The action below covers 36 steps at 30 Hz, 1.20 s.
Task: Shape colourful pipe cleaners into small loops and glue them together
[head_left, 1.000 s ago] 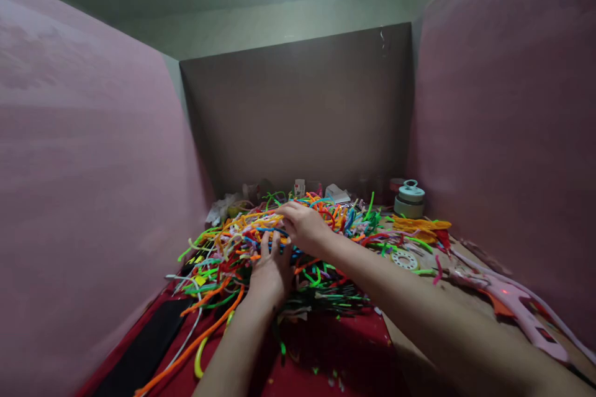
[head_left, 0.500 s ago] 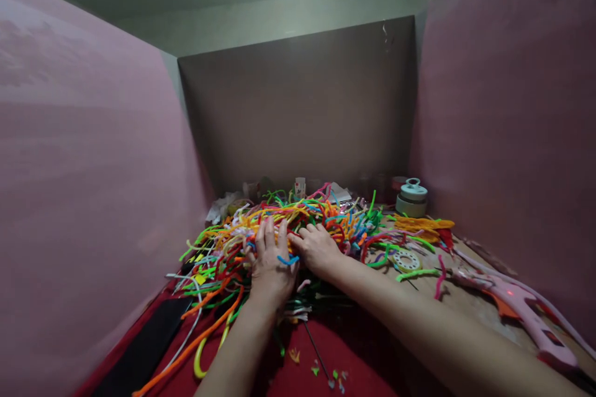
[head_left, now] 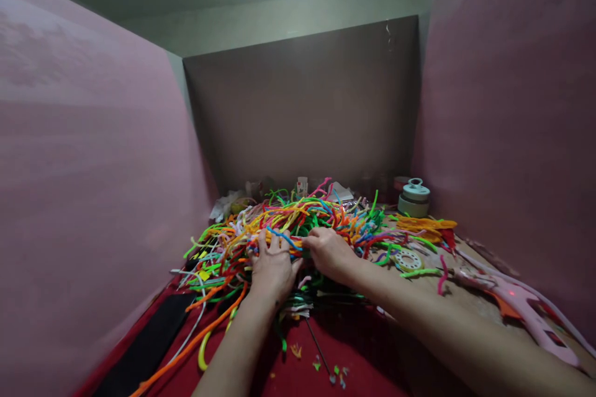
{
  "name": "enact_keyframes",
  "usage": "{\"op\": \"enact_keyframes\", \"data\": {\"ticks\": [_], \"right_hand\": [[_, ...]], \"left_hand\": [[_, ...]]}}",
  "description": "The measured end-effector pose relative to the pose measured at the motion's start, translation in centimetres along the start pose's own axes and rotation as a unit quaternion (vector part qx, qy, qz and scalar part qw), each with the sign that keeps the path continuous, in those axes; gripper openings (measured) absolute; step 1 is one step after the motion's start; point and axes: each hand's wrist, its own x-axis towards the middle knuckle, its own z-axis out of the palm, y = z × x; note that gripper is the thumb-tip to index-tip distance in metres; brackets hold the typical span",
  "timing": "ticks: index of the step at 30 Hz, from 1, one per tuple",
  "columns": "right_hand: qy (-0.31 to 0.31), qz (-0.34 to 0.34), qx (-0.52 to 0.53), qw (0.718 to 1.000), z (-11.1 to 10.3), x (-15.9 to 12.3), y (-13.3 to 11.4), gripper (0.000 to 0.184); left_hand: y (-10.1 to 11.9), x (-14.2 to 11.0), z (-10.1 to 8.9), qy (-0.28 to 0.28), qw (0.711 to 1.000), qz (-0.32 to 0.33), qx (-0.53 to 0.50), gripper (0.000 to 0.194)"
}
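Observation:
A tangled heap of multicoloured pipe cleaners lies in front of me. My left hand reaches into its near side, fingers bent over a bunch of strands, the fingertips partly buried. Across the backs of those fingers runs a blue pipe cleaner. Just to the right, my right hand is closed, thumb and fingers pinching orange and red strands at the heap's front. Both hands are close together, a small gap between them. Exactly how many strands each one grips is hidden.
A pink glue gun with a lit red light lies at the right, its cord behind it. Near it are a white ring with holes, orange bundles and a teal lidded container. Scraps and a thin rod lie on red cloth.
My right hand has shifted slightly right and turned knuckles-up, pulling strands sideways. My left fingers have sunk deeper and curled, and the blue pipe cleaner now lies higher across them.

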Motion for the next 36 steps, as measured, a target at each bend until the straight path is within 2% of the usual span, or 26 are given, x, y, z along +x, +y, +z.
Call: {"op": "enact_keyframes", "data": {"ticks": [2,5,8,11,21,24,31,34,36], "right_hand": [[0.015,0.077,0.061,0.995,-0.7,1.0,0.1,0.023],[0.053,0.196,0.142,0.969,-1.5,2.7,0.9,0.023],[0.066,0.264,0.164,0.948,-1.4,3.8,2.5,0.029],[0.047,0.313,0.193,0.929,-0.7,4.1,3.8,0.027],[0.057,0.338,0.221,0.913,0.5,5.3,4.2,0.012],[0.057,0.346,0.261,0.899,0.3,5.1,4.1,0.014],[0.05,0.329,0.374,0.866,-2.5,3.5,3.3,0.013],[0.049,0.313,0.389,0.865,-4.1,2.5,2.6,0.012],[0.057,0.296,0.385,0.872,-5.3,1.4,2.2,0.011]], "left_hand": [[0.0,0.0,0.0,-0.001,1.0,0.0,-0.001,0.062],[0.1,0.0,-0.2,-0.01,1.0,-0.002,-0.002,0.061],[0.2,-0.1,-0.3,-0.01,1.0,-0.004,0.001,0.059],[0.2,-0.1,-0.2,-0.001,1.0,0.004,0.003,0.056],[0.2,-0.1,-0.2,-0.016,1.0,0.007,-0.004,0.054],[0.1,-0.1,-0.1,-0.01,1.0,0.007,-0.004,0.056],[0.0,0.1,-0.3,0.012,1.0,-0.009,-0.014,0.066],[0.1,0.2,-0.5,0.011,1.0,-0.023,-0.012,0.069],[0.1,0.2,-0.6,-0.009,0.999,-0.026,-0.017,0.068]]}}
